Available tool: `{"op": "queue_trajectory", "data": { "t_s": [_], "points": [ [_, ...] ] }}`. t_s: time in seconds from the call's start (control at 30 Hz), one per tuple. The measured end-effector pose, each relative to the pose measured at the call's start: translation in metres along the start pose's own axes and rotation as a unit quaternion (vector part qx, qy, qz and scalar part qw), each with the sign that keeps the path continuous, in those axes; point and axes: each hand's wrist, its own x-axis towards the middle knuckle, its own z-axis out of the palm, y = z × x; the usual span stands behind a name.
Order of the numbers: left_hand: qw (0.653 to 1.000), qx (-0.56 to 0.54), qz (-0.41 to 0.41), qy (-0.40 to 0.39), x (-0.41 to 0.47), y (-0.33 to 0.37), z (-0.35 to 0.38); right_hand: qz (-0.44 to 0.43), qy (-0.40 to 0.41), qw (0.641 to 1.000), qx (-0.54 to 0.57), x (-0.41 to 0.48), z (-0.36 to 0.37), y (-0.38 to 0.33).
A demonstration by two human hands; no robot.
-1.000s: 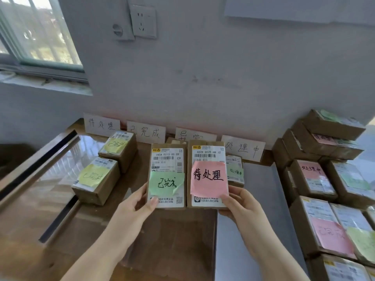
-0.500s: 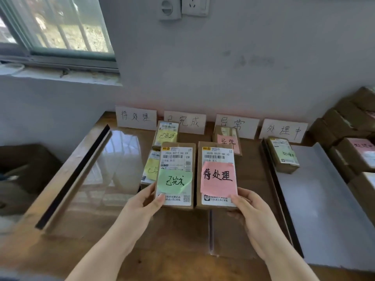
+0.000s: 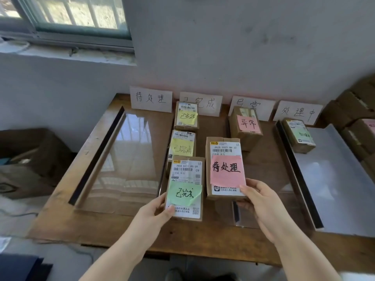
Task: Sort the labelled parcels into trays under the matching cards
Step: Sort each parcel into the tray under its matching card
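We need the clear plastic tray (image 3: 121, 159) at far left. The brown cardboard parcel with the pink note (image 3: 224, 151), long axis pointing away, is gripped in our right hand (image 3: 261, 203); our left hand (image 3: 156, 211), nearer, grips the green-noted cardboard parcel (image 3: 185, 179) between them.

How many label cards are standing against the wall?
4, in one row behind the table: leftmost card, second card behind a yellow-noted parcel, third card behind a pink-noted parcel, rightmost card.

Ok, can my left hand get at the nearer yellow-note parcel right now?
Probably not yet. The left hand is holding the green-note parcel, which covers the near end of the nearer yellow-note parcel. Set it down first; nothing else blocks the way.
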Motion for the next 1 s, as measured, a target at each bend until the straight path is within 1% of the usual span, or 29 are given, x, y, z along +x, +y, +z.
{"op": "queue_trajectory", "data": {
  "t_s": [0.3, 0.47, 0.53, 0.63, 0.73, 0.9, 0.93, 1.0],
  "points": [
    [0.998, 0.027, -0.045, 0.021, 0.0, -0.018, 0.002, 0.033, -0.001, 0.999, -0.018, -0.004, 0.01, 0.014],
    [0.996, 0.023, -0.068, 0.044, 0.005, -0.022, 0.007, 0.033, 0.006, 0.999, -0.014, -0.006, 0.01, 0.012],
    [0.995, 0.051, -0.063, 0.058, 0.008, -0.022, 0.011, 0.032, 0.008, 0.999, -0.014, -0.007, 0.009, 0.01],
    [0.988, 0.136, -0.038, 0.067, 0.014, -0.021, 0.017, 0.034, 0.013, 0.999, -0.015, -0.008, 0.007, 0.009],
    [0.97, 0.233, -0.026, 0.069, 0.022, -0.021, 0.02, 0.032, 0.014, 0.999, -0.006, -0.01, 0.005, 0.007],
    [0.935, 0.346, -0.03, 0.071, 0.03, -0.024, 0.022, 0.028, 0.02, 0.999, 0.0, -0.012, 0.002, 0.003],
    [0.922, 0.379, -0.028, 0.07, 0.03, -0.025, 0.022, 0.027, 0.023, 0.999, 0.001, -0.011, 0.001, 0.003],
    [0.873, 0.482, 0.021, 0.069, 0.026, -0.023, 0.023, 0.026, 0.026, 0.999, 0.008, -0.011, -0.002, 0.002]
  ]
}}
